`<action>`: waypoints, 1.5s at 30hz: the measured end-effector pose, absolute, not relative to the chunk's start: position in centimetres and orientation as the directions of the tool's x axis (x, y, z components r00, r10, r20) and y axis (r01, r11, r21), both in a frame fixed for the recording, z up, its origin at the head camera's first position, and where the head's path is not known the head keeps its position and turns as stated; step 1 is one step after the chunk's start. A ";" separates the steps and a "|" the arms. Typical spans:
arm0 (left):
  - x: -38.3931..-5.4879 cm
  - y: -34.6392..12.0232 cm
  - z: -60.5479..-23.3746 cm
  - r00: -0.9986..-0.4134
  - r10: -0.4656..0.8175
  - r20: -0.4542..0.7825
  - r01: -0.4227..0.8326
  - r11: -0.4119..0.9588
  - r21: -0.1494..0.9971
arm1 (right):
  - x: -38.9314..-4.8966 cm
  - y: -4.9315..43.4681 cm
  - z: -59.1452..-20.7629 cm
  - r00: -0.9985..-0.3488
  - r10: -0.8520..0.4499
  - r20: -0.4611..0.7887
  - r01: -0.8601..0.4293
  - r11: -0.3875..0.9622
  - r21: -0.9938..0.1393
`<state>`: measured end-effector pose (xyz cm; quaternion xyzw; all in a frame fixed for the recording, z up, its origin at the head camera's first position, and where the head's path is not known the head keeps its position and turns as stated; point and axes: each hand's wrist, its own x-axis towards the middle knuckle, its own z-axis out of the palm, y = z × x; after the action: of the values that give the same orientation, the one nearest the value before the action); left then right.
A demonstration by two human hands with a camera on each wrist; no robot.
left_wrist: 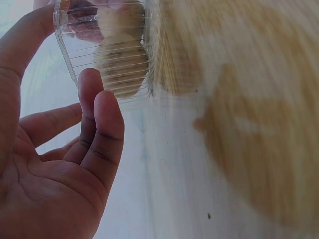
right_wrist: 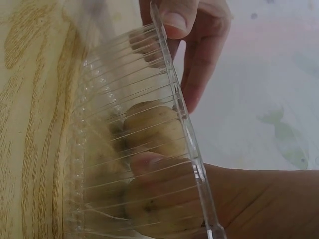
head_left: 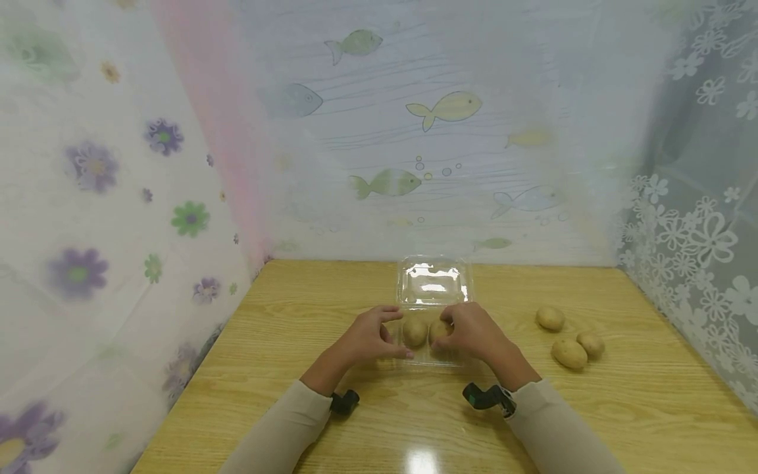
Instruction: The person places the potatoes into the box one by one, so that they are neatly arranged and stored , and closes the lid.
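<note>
Here, the left hand curved at the left side of the clear plastic container, its thumb and fingers spread well apart around the near and far corners there; how firmly the fingertips pressed on the rim could not be told. The right hand came over the container's right side and pinched the right potato between thumb and fingers, with that potato inside the container's base. Just beside it, in the left half of the container, sat the left potato. The lid lay open beyond the container's base, catching bright reflections. Both wrists, nearer the person than the container, wore black devices below pale sleeves. To the right of the container and well apart from it, three loose potatoes rested on the wooden table, two close together and one slightly farther back. Behind the container hung a pale sheet printed with fish; far to its left was a flowered sheet, and far to its right a sheet with white blossoms
</note>
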<state>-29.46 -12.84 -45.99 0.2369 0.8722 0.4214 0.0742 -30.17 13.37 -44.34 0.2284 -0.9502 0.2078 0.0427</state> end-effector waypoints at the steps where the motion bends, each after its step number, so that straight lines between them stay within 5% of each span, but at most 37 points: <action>1: -29.5 -12.8 -46.0 -0.877 0.475 0.071 0.351 0.533 0.770 | -30.2 13.3 -44.3 -0.893 -0.415 0.173 -0.449 0.813 -0.371; 45: -29.6 -12.8 -46.2 -0.871 0.485 0.081 0.365 0.526 0.768 | -30.3 13.3 -44.5 -0.908 -0.384 0.165 -0.418 0.826 -0.379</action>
<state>-29.64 -12.84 -46.23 0.2440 0.8706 0.4211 0.0715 -30.29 13.31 -44.46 0.2103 -0.9545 0.2073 0.0410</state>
